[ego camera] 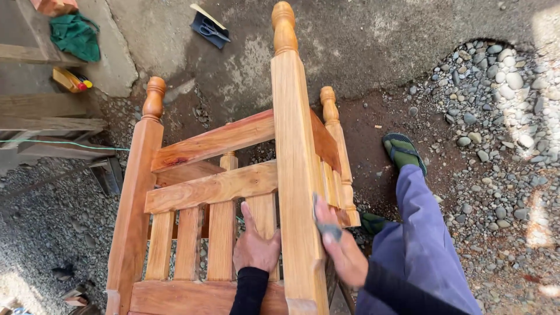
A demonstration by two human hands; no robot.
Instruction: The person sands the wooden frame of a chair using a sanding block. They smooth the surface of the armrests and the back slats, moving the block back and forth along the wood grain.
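Note:
A wooden piece of furniture (216, 186) with square posts, turned knobs and vertical slats lies tipped on the ground in front of me. My left hand (255, 248) rests flat on one of the slats, fingers apart, holding nothing. My right hand (341, 245) presses a small dark sanding pad (328, 228) against the side of the nearest tall post (294, 157). My legs in blue trousers (417, 245) and green sandals (402, 151) stand to the right of the piece.
Gravel and river stones (496, 105) cover the ground at right; bare concrete lies beyond. A dark pad with scissors (210, 29) sits on the concrete. At left are wooden planks (46, 116), a green cloth (74, 36) and a yellow tool (69, 80).

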